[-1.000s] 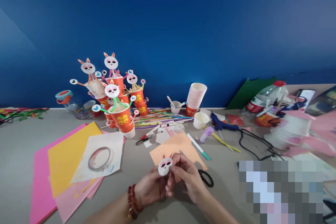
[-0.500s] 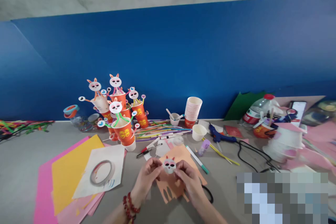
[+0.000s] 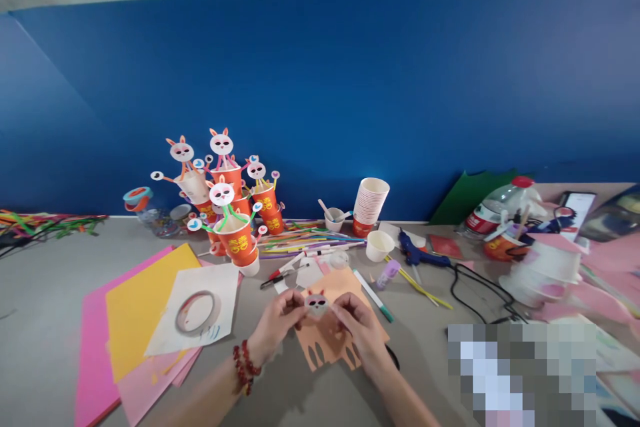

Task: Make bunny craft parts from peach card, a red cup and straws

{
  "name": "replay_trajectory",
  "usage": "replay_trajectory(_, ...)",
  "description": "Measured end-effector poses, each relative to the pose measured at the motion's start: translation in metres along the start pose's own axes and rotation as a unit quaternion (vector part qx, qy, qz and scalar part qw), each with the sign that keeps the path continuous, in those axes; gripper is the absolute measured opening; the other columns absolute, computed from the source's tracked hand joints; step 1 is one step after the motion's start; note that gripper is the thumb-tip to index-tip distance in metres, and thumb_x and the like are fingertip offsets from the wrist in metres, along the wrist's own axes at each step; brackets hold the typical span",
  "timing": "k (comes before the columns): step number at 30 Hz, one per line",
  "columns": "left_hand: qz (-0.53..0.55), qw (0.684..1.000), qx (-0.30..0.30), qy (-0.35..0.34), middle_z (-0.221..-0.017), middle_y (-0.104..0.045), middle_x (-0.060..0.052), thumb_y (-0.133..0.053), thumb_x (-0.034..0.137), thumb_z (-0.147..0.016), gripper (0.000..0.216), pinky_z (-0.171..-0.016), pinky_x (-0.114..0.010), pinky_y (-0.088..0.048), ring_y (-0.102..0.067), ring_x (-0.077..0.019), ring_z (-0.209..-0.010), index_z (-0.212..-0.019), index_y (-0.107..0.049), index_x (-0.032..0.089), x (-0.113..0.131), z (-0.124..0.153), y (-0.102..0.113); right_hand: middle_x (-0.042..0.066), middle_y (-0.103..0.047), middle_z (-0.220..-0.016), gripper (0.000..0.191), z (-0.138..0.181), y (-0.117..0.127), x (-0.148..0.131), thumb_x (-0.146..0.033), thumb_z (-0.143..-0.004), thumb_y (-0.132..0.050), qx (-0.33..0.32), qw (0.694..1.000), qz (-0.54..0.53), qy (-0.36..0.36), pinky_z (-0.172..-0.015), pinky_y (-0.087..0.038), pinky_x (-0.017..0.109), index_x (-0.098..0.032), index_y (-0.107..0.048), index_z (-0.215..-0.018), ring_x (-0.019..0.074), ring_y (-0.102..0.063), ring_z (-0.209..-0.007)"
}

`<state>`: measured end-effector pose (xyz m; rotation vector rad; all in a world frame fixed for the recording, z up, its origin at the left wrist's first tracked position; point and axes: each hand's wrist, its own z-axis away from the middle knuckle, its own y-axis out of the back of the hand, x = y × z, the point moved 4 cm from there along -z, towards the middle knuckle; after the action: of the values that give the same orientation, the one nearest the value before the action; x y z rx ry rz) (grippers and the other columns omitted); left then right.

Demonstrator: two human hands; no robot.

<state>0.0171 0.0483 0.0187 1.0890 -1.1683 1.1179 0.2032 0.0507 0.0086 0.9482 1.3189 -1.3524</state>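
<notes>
A small white paper rabbit face [image 3: 317, 307] with dark eyes, pink shading and orange ears is held up between my hands. My left hand [image 3: 279, 325], with red beads at the wrist, pinches its left edge. At its right edge, the thumb and finger of my right hand [image 3: 361, 328] are closed on the rim. Beneath lies a sheet of orange paper [image 3: 345, 287] with pointed slots cut from its near edge. Dark scissor handles [image 3: 393, 355] show partly behind my right wrist. A green-capped marker [image 3: 374, 295] and a purple glue stick [image 3: 389, 275] lie to the right.
Red cups with rabbit figures [image 3: 235, 240] stand at the back left. Coloured paper sheets [image 3: 125, 320] carry a tape roll [image 3: 179, 312]. Stacked cups [image 3: 371, 203], a white cup [image 3: 379, 247] and a blue glue gun [image 3: 417, 255] with a trailing cord sit toward the right.
The rabbit face has shifted slightly left and up in view, still between my hands. My right fingers have loosened a little in shape. The camera view has tilted slightly.
</notes>
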Motion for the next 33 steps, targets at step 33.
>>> replay_trajectory(33, -0.493, 0.811, -0.010, -0.313, -0.091, -0.068, -0.007, -0.040, 0.017, -0.098, 0.024, -0.075, -0.033, -0.049, -0.062, -0.0206, -0.084, -0.096, -0.063, 0.017, 0.015, -0.004, 0.010, -0.004, -0.048, -0.054, 0.037, -0.015, 0.025, 0.002, -0.052, -0.078, -0.068, 0.066, 0.994, 0.069, 0.044, -0.050, -0.034, 0.024, -0.019, -0.057, -0.065, 0.0128, -0.042, -0.051)
